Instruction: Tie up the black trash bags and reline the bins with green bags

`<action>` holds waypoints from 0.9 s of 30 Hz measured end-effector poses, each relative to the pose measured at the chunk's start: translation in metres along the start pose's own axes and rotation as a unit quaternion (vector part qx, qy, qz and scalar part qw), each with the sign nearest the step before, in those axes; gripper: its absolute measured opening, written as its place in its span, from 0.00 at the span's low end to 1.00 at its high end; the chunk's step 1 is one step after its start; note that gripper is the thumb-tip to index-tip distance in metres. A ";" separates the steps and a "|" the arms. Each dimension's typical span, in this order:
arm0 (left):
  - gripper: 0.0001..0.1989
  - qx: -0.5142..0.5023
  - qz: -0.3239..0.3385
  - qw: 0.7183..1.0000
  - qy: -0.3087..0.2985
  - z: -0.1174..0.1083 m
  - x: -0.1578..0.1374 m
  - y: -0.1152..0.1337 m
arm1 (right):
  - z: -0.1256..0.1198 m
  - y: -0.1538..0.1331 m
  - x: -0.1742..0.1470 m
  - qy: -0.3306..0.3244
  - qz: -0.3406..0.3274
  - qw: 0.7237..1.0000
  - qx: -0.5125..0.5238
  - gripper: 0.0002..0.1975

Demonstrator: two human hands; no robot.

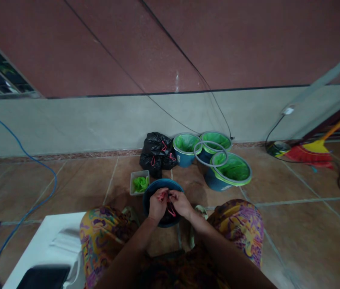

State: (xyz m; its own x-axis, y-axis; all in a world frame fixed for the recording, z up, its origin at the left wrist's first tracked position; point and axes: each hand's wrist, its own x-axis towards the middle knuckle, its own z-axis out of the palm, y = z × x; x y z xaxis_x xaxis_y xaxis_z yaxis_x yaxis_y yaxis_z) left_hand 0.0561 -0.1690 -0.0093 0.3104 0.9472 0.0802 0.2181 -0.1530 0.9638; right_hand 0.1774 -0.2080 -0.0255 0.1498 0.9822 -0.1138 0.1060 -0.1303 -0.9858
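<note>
A blue bucket [146, 200] stands on the tiles between my knees, with something black, apparently a garbage bag, inside it. My left hand [157, 205] is closed above the bucket, and a bit of pinkish-red drawstring shows at its fingers. Opposite it, my right hand [181, 204] is pinched at the dark gathered top of the bag; exactly what it grips is too small to make out. A pink drawstring loop [171, 209] hangs between the two hands. Just left of the bucket sits a white plastic tub [132, 185] with crumpled green plastic bags [140, 184] in it.
Tied black garbage bags [154, 146] lie against the wall. Beside them stand three blue buckets with green liners [233, 166], and a grey ring [196, 154] leans across them. A white surface [49, 228] is at my left, a red-yellow broom [313, 152] far right, a blue hose [56, 180] left.
</note>
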 end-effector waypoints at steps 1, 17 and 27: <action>0.09 -0.003 -0.001 1.000 0.017 0.001 -0.001 0.000 | 0.001 -0.001 0.001 0.004 0.014 1.000 0.021 0.14; 0.10 -0.115 -0.083 0.989 -0.040 -0.007 -0.003 -0.012 | -0.011 -0.009 0.003 0.023 0.064 0.998 0.015 0.09; 0.11 -0.217 -0.126 0.968 0.020 -0.002 -0.001 -0.015 | -0.010 -0.002 0.005 0.092 0.057 0.986 -0.129 0.10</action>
State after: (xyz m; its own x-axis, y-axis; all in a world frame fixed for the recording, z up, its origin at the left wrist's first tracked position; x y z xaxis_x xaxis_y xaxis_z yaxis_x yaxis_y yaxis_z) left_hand 0.0503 -0.1670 -0.0237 0.2593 0.9508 -0.1694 -0.1295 0.2080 0.9695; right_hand 0.1878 -0.2047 -0.0232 0.3480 0.9210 -0.1753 0.3203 -0.2925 -0.9010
